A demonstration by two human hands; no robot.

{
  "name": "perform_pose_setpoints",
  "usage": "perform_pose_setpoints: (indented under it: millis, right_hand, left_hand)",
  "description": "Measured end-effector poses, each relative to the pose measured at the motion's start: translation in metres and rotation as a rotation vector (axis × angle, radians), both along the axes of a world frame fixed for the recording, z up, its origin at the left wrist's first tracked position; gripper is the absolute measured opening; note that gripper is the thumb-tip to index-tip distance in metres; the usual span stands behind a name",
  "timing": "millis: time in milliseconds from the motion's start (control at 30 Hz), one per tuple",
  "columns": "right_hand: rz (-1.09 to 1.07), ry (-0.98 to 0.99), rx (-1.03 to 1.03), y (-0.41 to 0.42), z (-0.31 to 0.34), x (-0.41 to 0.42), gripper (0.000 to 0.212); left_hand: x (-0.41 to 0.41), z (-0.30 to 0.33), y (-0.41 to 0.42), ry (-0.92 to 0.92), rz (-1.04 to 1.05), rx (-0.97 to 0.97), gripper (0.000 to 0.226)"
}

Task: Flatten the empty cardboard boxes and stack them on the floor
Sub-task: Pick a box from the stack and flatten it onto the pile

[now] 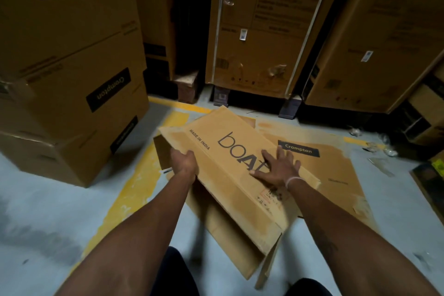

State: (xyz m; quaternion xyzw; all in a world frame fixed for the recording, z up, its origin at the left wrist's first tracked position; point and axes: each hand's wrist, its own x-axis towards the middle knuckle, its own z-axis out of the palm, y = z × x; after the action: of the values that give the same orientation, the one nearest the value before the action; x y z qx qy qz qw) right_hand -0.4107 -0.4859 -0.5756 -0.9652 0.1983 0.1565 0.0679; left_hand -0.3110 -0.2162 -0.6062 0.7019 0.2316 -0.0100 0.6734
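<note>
The left hand (183, 163) grips the left edge of the boAt carton (230, 168), fingers curled over it; the right hand (278, 167) presses flat on the printed panel, fingers spread, covering the logo's last letter. The carton is tilted above a flattened Crompton box (334, 175) lying on the floor (48, 199). Its near flaps hang open. Stacked Crompton cartons (72, 79) stand left; bare floor lies between

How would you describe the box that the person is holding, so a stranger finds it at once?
Look at the floor with yellow lines, between the stacked cartons. The boAt box is at its centre, lifted above a flat Crompton sheet. Only it reads "boAt", and both hands touch it.
</note>
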Motion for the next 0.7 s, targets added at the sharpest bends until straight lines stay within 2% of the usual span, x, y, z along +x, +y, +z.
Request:
perform_pose_setpoints:
  millis: [133, 233, 300, 367, 433, 500, 533, 633, 700]
  right_hand:
    - [-0.136, 0.061, 0.008, -0.026, -0.005, -0.011, 0.117]
    - [-0.141, 0.070, 0.047, -0.024, -0.017, -0.021, 0.122]
    - [-0.120, 0.069, 0.022, -0.017, -0.021, -0.024, 0.120]
    - [-0.111, 0.069, -0.003, -0.009, -0.023, -0.023, 0.119]
    - [-0.117, 0.083, -0.025, -0.003, -0.021, -0.018, 0.117]
    - [-0.127, 0.095, -0.039, 0.004, -0.022, -0.012, 0.116]
    - [-0.129, 0.098, -0.047, 0.007, -0.022, -0.009, 0.116]
    - [-0.146, 0.099, -0.057, 0.015, -0.023, -0.004, 0.116]
    - [-0.162, 0.111, -0.078, 0.020, -0.024, -0.001, 0.114]
  left_hand:
    - [0.016, 0.002, 0.006, -0.001, -0.014, 0.058, 0.037]
    - [0.026, 0.001, 0.013, 0.013, -0.047, 0.162, 0.043]
    - [0.032, 0.000, 0.015, 0.052, -0.087, 0.274, 0.056]
    - [0.035, -0.002, 0.016, 0.095, -0.163, 0.471, 0.085]
    - [0.030, -0.007, 0.011, 0.101, -0.318, 0.796, 0.107]
    - [0.018, -0.016, 0.001, -0.023, -0.550, 1.067, 0.100]
    - [0.011, -0.018, -0.006, -0.107, -0.676, 1.137, 0.094]
    - [-0.012, -0.020, -0.038, -0.326, -1.034, 1.129, 0.079]
    - [-0.027, -0.023, -0.063, -0.407, -1.238, 1.138, 0.077]
